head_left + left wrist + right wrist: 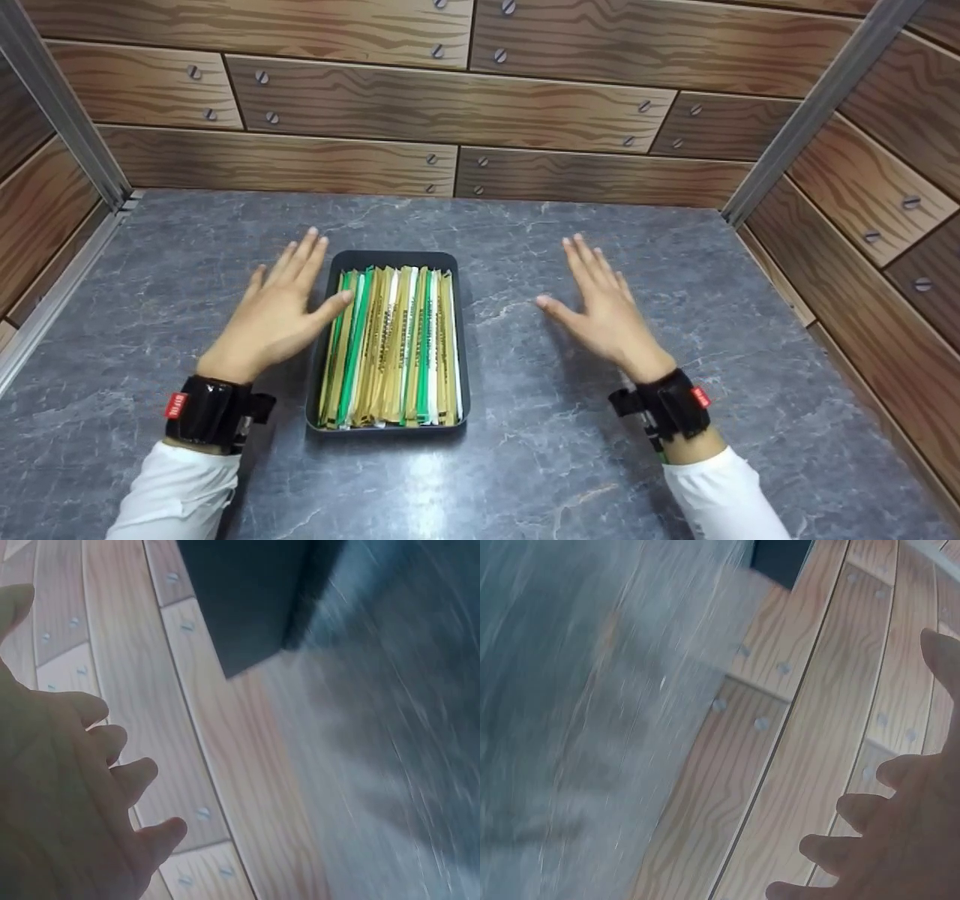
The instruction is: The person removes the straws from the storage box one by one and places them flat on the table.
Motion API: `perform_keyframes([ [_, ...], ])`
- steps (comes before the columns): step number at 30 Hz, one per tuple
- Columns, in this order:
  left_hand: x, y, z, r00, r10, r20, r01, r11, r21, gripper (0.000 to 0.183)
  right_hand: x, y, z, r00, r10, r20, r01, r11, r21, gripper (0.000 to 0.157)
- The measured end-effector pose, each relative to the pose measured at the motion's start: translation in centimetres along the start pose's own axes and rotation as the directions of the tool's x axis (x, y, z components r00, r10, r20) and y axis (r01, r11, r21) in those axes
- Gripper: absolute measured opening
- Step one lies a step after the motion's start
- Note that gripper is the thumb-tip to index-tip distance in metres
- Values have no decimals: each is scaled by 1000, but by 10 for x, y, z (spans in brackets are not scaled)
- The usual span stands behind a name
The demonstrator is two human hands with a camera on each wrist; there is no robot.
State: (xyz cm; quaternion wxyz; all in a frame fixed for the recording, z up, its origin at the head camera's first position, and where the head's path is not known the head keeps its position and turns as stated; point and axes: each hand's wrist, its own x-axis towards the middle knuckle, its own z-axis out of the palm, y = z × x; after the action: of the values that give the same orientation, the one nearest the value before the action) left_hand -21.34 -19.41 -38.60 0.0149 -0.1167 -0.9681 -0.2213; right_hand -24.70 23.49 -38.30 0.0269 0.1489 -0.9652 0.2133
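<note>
A black rectangular tray holds a row of slim paper-wrapped sticks in gold, green and white, with printing too small to read. To its left, my left hand hovers with fingers extended and the thumb near the tray's left rim. In the left wrist view that hand holds nothing, and the tray's dark side shows above it. Well to the right of the tray, my right hand has its fingers straight and thumb spread. The right wrist view shows this hand holding nothing.
The tray stands on a grey marble-patterned tabletop. Wood-plank patterned panels rise at the back and both sides, joined by metal corner posts. Each wrist wears a black strap below a white sleeve.
</note>
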Motion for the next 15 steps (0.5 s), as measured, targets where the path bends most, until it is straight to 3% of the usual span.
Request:
perform_keyframes([
  [4,-1,8,5,1000,9,22,-8,1000,-29,94,-6,-15,9,999,-32,35,31,999,12,96],
  [10,-4,11,16,990,-41,133,56,992,-110,107,-15,-35,26,989,-103,109,103,995,10,94],
  [15,-6,9,23,978,-67,195,89,990,-109,113,-20,-45,37,978,-157,139,160,987,-12,94],
])
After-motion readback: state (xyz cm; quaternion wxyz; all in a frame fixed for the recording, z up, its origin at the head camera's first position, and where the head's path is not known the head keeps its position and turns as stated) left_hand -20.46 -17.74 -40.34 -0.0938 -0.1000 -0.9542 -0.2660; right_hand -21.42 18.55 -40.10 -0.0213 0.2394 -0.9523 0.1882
